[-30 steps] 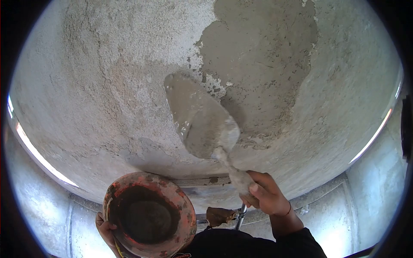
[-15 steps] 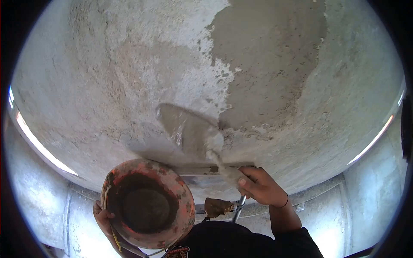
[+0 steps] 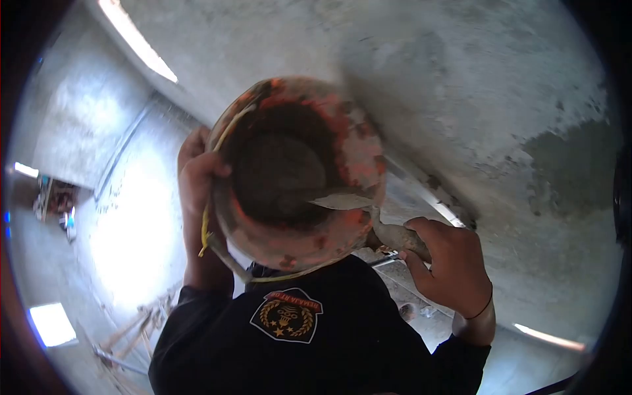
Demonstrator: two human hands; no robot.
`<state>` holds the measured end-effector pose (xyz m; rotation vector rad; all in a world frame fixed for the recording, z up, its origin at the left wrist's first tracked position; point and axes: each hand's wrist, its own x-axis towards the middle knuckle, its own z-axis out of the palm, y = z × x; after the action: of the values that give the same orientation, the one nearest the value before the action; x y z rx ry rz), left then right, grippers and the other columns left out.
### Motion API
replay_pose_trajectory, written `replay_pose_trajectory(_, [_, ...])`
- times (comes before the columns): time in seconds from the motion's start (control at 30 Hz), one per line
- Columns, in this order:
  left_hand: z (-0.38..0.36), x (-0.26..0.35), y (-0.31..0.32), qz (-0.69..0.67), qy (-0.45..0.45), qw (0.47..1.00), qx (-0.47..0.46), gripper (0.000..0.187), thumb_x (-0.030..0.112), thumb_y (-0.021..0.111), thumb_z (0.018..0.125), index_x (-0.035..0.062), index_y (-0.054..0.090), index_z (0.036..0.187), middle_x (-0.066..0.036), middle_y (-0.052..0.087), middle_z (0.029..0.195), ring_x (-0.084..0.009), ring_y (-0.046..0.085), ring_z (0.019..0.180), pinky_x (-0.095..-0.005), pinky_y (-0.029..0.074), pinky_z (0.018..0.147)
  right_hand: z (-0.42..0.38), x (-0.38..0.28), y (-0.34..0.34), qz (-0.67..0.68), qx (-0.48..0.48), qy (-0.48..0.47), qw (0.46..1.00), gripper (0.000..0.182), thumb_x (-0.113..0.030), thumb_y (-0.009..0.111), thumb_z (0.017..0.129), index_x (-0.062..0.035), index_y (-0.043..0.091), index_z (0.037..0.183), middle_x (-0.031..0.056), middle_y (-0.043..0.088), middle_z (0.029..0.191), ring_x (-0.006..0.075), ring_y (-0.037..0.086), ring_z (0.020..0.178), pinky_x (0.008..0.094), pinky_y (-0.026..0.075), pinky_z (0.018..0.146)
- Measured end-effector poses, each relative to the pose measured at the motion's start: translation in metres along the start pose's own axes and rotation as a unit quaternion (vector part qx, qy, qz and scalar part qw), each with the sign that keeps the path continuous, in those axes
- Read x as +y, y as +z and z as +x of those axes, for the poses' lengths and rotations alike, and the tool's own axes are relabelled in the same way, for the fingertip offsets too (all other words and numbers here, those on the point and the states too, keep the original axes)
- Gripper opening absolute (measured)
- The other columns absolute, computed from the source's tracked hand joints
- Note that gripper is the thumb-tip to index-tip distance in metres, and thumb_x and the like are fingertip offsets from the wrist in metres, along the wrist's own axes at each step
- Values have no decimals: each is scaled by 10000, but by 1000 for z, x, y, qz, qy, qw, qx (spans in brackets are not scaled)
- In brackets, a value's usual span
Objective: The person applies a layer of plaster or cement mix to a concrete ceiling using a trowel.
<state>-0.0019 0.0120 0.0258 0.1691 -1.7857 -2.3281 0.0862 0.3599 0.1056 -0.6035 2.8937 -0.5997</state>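
A round reddish bucket (image 3: 355,151), smeared with grey mortar, is held up in front of my chest, its mouth towards the camera. My left hand (image 3: 201,168) grips its left rim, with the thumb over the edge. My right hand (image 3: 451,263) is closed round the handle of a trowel (image 3: 342,201). The blade reaches over the right side of the rim into the bucket's opening, and its tip is above the dark inside. How much mortar the bucket holds is too dark to tell.
A plastered wall (image 3: 500,85) with a darker damp patch (image 3: 573,168) fills the upper right. A long straight bar (image 3: 428,191) runs behind the bucket's right side. Wooden pieces (image 3: 135,332) lie at the lower left. A bright opening (image 3: 52,324) shows at the far left.
The view has swung left and down. My right hand has brought the trowel from the wall to the bucket's mouth, and the bucket is now higher and nearer the middle.
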Motion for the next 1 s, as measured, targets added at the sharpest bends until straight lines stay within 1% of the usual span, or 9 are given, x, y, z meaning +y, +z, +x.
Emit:
replay_pose_trajectory(0.03, [-1, 1, -1, 3, -3, 1000, 16, 185, -2, 525, 521, 46, 476, 693, -30, 532, 661, -138, 490, 606, -230, 402, 582, 6, -7, 3, 4, -12, -11, 1000, 308, -165, 659, 790, -54, 583, 1067, 144, 625, 719, 342, 638, 661, 435, 478, 589])
replay_pose_trajectory(0.1, [5, 9, 6, -47, -19, 999, 7, 180, -40, 524, 535, 55, 466, 677, -24, 521, 628, -122, 475, 560, -219, 382, 541, 26, -23, 0, -67, -70, 13, 995, 244, -136, 699, 748, -28, 619, 952, 173, 626, 740, 344, 640, 672, 426, 479, 593])
replay_pose_trajectory(0.13, [4, 12, 8, -45, -23, 999, 14, 180, -40, 524, 535, 55, 466, 677, -24, 521, 628, -122, 475, 560, -219, 382, 541, 32, -28, 6, -65, -77, 9, 995, 244, -136, 699, 748, -28, 619, 952, 173, 626, 740, 344, 640, 672, 426, 479, 593])
replay_pose_trajectory(0.2, [0, 15, 15, -64, -14, 998, 4, 191, -67, 531, 548, 66, 448, 656, -23, 518, 603, -112, 467, 524, -223, 368, 509, 42, -32, 21, -123, -84, -30, 988, 209, -130, 689, 749, -25, 607, 909, 164, 587, 684, 340, 622, 626, 436, 468, 570])
replay_pose_trajectory(0.3, [-2, 15, 25, -75, 1, 997, 14, 204, -74, 540, 552, 74, 431, 643, -22, 521, 586, -108, 460, 502, -228, 356, 489, 48, -29, 30, -130, -76, -21, 988, 193, -125, 683, 751, -20, 596, 887, 168, 580, 678, 341, 628, 624, 434, 476, 562])
replay_pose_trajectory(0.63, [0, 15, 21, -50, 6, 999, -5, 190, -70, 537, 567, 74, 439, 644, -23, 530, 587, -104, 468, 508, -217, 361, 494, 45, -25, 43, -173, -55, 16, 983, 232, -135, 683, 756, 5, 583, 911, 185, 581, 717, 348, 629, 616, 437, 472, 542])
replay_pose_trajectory(0.73, [0, 16, 22, -51, 0, 999, 0, 187, -68, 532, 559, 71, 442, 646, -23, 529, 589, -107, 471, 514, -216, 365, 500, 49, -18, 47, -159, -21, 31, 987, 250, -138, 679, 757, 11, 583, 933, 182, 574, 735, 343, 625, 636, 436, 471, 558])
replay_pose_trajectory(0.9, [2, 15, 21, -60, 0, 998, -10, 191, -67, 529, 540, 63, 448, 653, -30, 536, 604, -117, 480, 525, -225, 385, 515, 52, -8, 46, -172, 9, -5, 985, 273, -142, 673, 769, 15, 589, 975, 170, 563, 796, 327, 616, 687, 441, 462, 586])
replay_pose_trajectory(1.0, [1, 15, 22, -70, -4, 998, -3, 192, -68, 529, 541, 64, 446, 653, -28, 535, 603, -116, 480, 525, -222, 386, 517, 47, -1, 47, -166, -6, 2, 986, 294, -151, 669, 781, 18, 596, 1010, 165, 563, 810, 318, 620, 705, 425, 471, 593])
